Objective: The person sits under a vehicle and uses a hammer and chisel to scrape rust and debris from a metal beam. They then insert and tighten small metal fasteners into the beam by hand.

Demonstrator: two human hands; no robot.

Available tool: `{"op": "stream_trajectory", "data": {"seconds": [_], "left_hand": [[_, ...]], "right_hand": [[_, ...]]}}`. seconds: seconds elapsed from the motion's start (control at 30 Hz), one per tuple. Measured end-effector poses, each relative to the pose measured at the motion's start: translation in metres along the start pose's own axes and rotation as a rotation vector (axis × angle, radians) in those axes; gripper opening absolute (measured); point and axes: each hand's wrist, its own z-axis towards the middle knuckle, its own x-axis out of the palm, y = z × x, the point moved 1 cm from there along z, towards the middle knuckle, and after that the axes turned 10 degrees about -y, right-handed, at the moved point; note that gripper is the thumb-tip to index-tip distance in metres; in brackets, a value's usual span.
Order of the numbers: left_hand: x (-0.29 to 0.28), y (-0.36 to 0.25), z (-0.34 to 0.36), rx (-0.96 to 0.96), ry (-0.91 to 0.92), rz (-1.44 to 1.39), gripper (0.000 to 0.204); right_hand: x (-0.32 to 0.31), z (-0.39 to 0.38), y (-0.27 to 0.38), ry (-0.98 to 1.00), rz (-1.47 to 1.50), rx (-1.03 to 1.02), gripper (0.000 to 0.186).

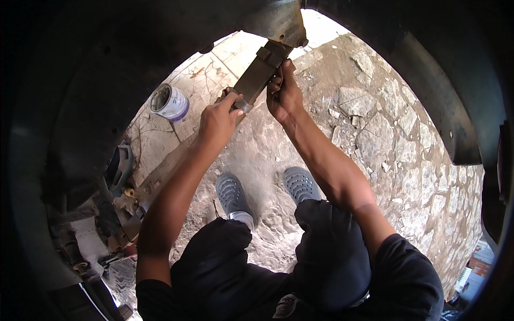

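Note:
A dark, flat metal bar (252,76) slants down toward me from under a large metal bracket (278,24). A raised band crosses it near its upper end. My left hand (217,119) is closed on the bar's lower end, thumb and fingers on either side of a small greyish metal piece (243,104) there. Along the right edge, higher up, my right hand (285,97) grips the bar with curled fingers, its thumb pointing up. The bar's top end is hidden behind the bracket.
Dark curved metal panels (439,96) surround me. An open paint can (170,102) stands on cracked tiles at left. Assorted tools and parts (110,235) lie at lower left. My grey clogs (233,193) rest on dusty ground, with rough stone paving (375,139) to the right.

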Motion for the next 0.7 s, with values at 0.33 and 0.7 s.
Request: {"op": "stream_trajectory", "data": {"seconds": [0.33,0.7], "left_hand": [[0.004,0.000,-0.003,0.019,0.022,0.069,0.039],[-0.007,-0.001,0.010,0.297,0.402,0.290,0.046]], "right_hand": [[0.001,0.005,0.023,-0.100,-0.105,0.049,0.021],[0.024,-0.116,0.084,0.052,-0.981,-0.051,0.020]]}}
